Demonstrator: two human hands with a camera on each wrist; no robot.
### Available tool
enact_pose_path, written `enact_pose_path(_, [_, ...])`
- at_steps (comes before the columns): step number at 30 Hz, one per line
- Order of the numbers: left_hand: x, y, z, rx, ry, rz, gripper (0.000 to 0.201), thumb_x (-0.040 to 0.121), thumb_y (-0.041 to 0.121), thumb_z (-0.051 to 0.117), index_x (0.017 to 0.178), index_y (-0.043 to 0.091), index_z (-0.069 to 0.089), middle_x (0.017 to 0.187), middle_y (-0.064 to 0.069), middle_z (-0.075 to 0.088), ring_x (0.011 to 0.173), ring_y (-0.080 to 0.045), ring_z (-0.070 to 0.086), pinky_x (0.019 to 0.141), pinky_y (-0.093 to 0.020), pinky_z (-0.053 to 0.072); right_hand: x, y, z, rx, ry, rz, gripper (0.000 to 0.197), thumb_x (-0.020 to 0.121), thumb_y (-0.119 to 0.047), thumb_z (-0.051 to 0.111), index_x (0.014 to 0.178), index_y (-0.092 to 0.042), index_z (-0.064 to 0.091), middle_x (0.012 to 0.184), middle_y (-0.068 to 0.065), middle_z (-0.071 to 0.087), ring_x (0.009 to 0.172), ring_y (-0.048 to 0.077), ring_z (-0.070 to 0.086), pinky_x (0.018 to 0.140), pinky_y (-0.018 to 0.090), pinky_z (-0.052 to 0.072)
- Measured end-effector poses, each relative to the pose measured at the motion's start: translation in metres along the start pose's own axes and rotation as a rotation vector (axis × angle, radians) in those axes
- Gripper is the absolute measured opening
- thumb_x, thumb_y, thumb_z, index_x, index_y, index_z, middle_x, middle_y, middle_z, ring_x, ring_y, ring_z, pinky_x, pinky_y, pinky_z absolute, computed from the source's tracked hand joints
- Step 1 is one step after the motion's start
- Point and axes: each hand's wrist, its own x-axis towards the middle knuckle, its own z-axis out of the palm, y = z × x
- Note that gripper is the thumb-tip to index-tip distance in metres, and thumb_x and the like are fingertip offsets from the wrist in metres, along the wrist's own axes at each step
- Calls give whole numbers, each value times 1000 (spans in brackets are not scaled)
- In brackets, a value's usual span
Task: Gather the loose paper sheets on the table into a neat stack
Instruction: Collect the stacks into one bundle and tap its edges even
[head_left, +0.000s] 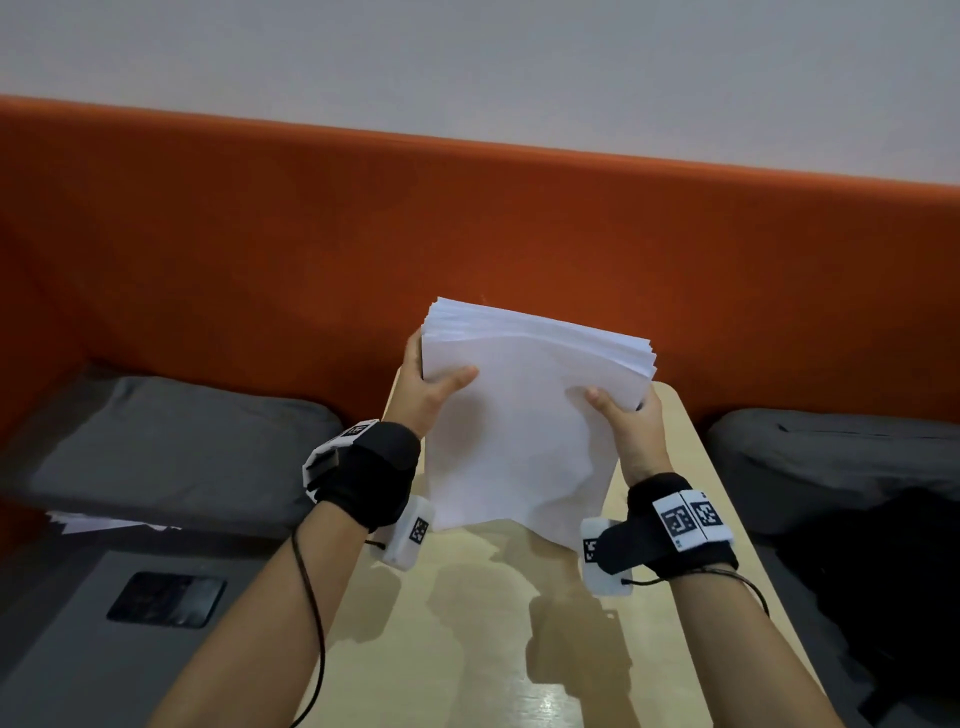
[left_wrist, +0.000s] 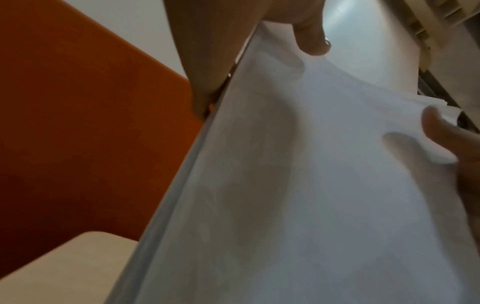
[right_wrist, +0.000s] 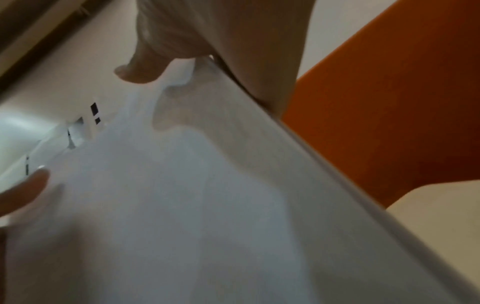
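Holding the paper sheets (head_left: 511, 415) upright, you have their lower edge on or just above the table (head_left: 467, 623); contact cannot be told. This is the posture for tapping a bundle square, so the step in hand is likely aligning the edges, with gathering largely done.

Your left hand (head_left: 431, 395) grips the left side: thumb curled over the near face, fingers (head_left: 413, 351) wrapped behind. Your right hand (head_left: 626, 421) mirrors it on the right side, thumb in front, fingers behind. Gripping at opposite sides keeps the bundle from fanning while leaving the bottom edge free to settle.

From the left wrist view, the thumb (left_wrist: 311, 39) presses into the front sheet, which dimples. The top edges look staggered, and the near sheet's lower corner curls inward, so the stack is not yet neat.

Beyond the table stand an orange partition (head_left: 260, 249) and grey cushions (head_left: 171, 441); some white papers (head_left: 93, 521) lie on the seat at left.
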Motion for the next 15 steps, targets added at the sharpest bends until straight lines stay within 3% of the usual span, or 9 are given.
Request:
enact_pose_path(3, [0,2,2,29,-11,-10,94,58,25,79,137,9,30,118,-4,57,97,-9,60,83,-21,51,3,1,-1,-10,1,6,82,49,-41,77,117,-3,55,100,4,68,83,9,68,64,18,52])
enact_pose_path(7, [0,-1,5,24,37,6,66,70,7,74,126,10,40,114,-8,59,93,-12,62,84,-26,51,6,-2,-6,-6,6,10,79,48,-42,78,114,-5,56,99,1,68,80,5,68,64,17,52])
enact_pose_path(10, [0,-2,6,1,34,16,46,77,-3,70,109,21,46,99,2,64,79,0,67,79,-22,53,6,-3,-5,-9,-12,7,74,48,-41,78,110,-6,59,96,1,69,79,5,69,65,17,52])
enact_pose_path(15, [-4,-3,6,20,25,48,50,77,-14,63,105,23,43,93,4,62,71,5,66,67,-14,53,8,-5,-5,-4,-11,30,70,50,-37,78,109,-6,60,86,-5,73,77,5,69,64,18,52])
